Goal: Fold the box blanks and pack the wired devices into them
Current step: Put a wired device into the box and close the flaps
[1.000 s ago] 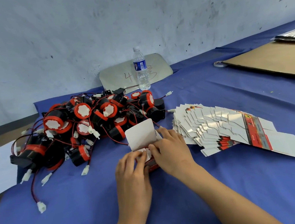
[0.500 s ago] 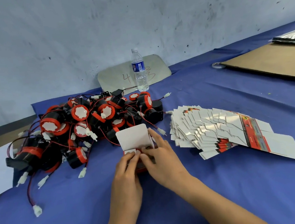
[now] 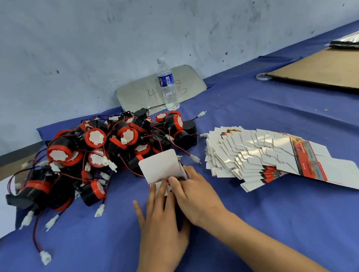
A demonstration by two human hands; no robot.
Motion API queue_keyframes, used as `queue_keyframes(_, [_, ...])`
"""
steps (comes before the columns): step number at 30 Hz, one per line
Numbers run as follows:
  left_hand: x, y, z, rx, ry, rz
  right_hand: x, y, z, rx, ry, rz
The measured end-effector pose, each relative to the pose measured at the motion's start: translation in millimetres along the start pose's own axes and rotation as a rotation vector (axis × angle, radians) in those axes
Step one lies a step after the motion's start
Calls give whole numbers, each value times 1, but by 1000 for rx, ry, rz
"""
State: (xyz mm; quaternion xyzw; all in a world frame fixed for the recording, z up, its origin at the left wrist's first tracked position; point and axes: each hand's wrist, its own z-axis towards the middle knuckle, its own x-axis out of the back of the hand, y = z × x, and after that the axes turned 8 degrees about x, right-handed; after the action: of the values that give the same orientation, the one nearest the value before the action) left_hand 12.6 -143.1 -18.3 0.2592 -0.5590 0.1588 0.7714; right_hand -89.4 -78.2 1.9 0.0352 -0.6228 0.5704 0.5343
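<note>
Your left hand point(image 3: 159, 219) grip: straight fingers pressing the box point(image 3: 163, 171) | your right hand point(image 3: 197, 196) grip: fingers curled on the box's near edge | box: on the bench point(image 3: 267, 225), white flap upright, between the wired devices point(image 3: 102, 154) and the fanned box blanks point(image 3: 261, 155)

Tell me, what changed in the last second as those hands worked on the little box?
Little changed. Both hands, left hand and right hand, kept working the small box, pressing inner flaps down; its white lid flap stayed upright. The device pile, fanned box blanks and water bottle stayed put.
</note>
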Motion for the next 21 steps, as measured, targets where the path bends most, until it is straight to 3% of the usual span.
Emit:
queue_keyframes(5, [0, 6, -1, 32, -18, 36, -1, -6, -6, 61, 75, -104])
queue_keyframes(11, [1, 6, 0, -27, 101, -277, 1, -13, -15, 117, 46, -239])
queue_keyframes(13, [0, 3, 3, -18, 104, -280, 9, -9, -16, 233, 65, -145])
queue_keyframes(16, [1, -3, 4, 33, 95, -319, 26, -2, -10, 399, 37, 213])
queue_keyframes(21, [0, -6, 5, 9, 135, -458, 30, 18, 4, 343, 43, 493])
